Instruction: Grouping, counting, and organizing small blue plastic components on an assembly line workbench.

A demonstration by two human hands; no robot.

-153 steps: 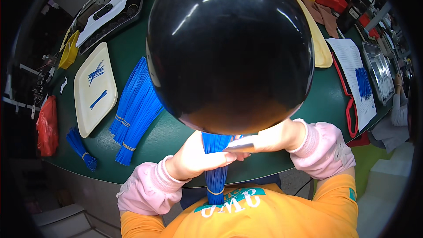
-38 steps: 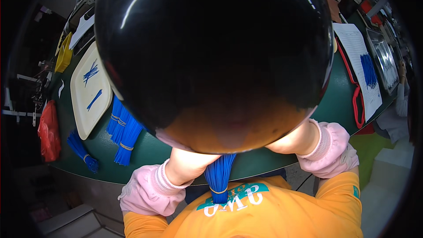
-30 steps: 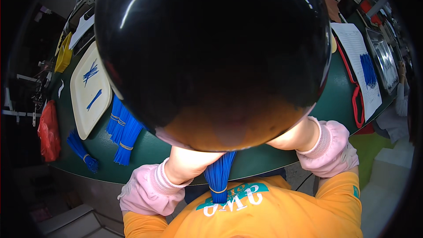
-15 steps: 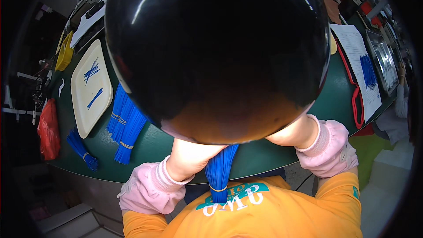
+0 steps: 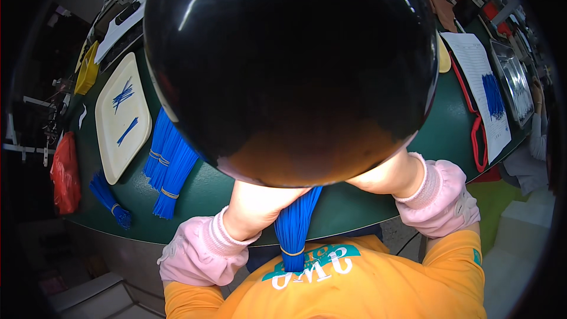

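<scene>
head view looks down on a bundle of thin blue wires (image 5: 295,224), stiff strands banded near the end, lying over the near edge of the green table (image 5: 354,207) against the orange shirt (image 5: 331,283). left hand (image 5: 260,204) touches it, right hand (image 5: 387,174) is near; a glossy black dome (image 5: 289,65) hides the fingers, so i cannot tell their grip. sorting seems underway; separating strands would need care. more blue bundles (image 5: 168,162) lie beside a cream tray (image 5: 121,118).
</scene>
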